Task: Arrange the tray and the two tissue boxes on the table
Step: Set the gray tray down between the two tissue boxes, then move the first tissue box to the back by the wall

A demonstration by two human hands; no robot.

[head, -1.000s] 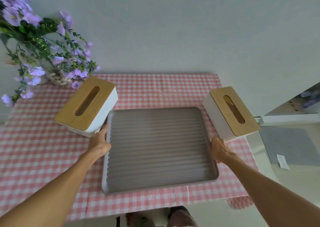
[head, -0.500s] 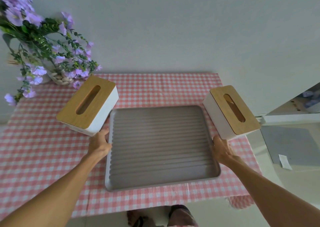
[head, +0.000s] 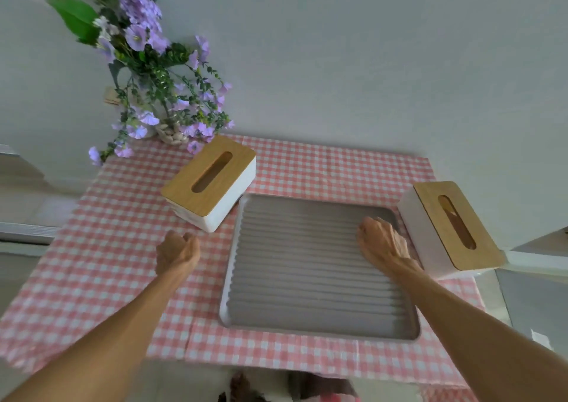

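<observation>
both bare forearms reach forward from the bottom corners of the view, angled inward toward each other. the left hand (head: 177, 251) is curled into a loose fist, knuckles up, thumb tucked against the side of the index finger, and it grips nothing. its wrist is straight and in line with the forearm. the right hand (head: 382, 241) is turned palm down, back of the hand facing up, with fingers bent slightly and pointing forward and a little to the right. it holds nothing either. the right wrist bends gently inward. the two hands are well apart, the right one slightly farther forward.
</observation>
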